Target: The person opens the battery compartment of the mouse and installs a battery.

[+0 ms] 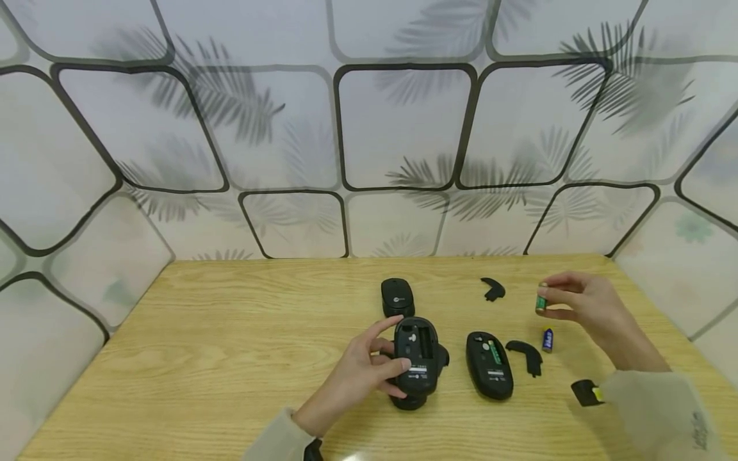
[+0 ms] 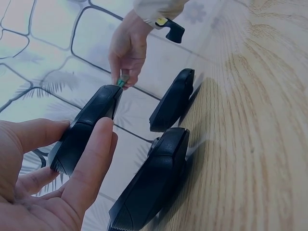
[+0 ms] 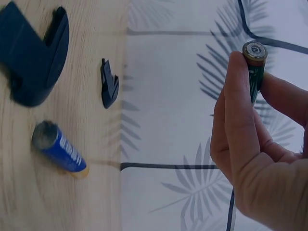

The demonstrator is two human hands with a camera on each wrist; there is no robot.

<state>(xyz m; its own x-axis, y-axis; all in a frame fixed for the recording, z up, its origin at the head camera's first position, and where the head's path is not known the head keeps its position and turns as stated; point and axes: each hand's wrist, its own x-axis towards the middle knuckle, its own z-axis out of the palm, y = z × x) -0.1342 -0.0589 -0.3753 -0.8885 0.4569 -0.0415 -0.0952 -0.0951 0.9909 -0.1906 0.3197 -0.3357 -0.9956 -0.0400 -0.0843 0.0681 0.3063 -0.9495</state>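
Note:
My left hand (image 1: 369,365) grips a black computer mouse (image 1: 423,378) by its sides, with its underside and an uncovered battery slot facing up. This mouse is raised over another black mouse (image 2: 154,183), which it mostly hides in the head view. Off to the right, my right hand (image 1: 590,307) pinches a green battery (image 3: 256,67) between thumb and fingers, one flat end showing. Below that hand, a blue battery (image 1: 548,340) lies on the table. Between the hands, a black mouse (image 1: 490,378) lies bottom up with a green battery (image 1: 494,352) in its slot.
Beyond the held mouse, a small black mouse (image 1: 398,294) sits on the wooden table (image 1: 230,333). Two curved black battery covers lie at the right, one cover (image 1: 494,290) farther back and another cover (image 1: 527,352) beside the upturned mouse. A patterned wall (image 1: 398,128) stands behind.

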